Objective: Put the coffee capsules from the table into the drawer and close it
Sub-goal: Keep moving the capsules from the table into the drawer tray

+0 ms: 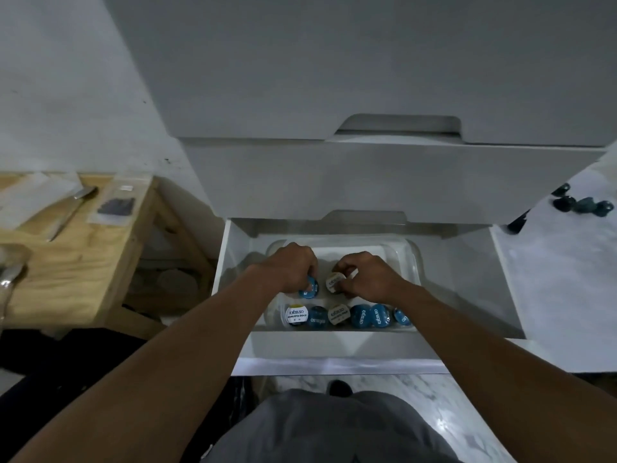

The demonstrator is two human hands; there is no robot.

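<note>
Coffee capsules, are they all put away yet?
Not yet. A row of round foil-lidded capsules already lines the clear plastic tray in the open white drawer. The left hand grips a blue-lidded capsule, the right hand a beige-lidded one. Several dark capsules wait on the white marble table; then the drawer needs closing.

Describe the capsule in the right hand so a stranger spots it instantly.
Look in the open bottom drawer of the white cabinet, at the clear tray inside. Behind its front row of capsules, the right hand pinches one capsule. Its lid is beige; the blue capsule beside it is in the left hand.
</note>
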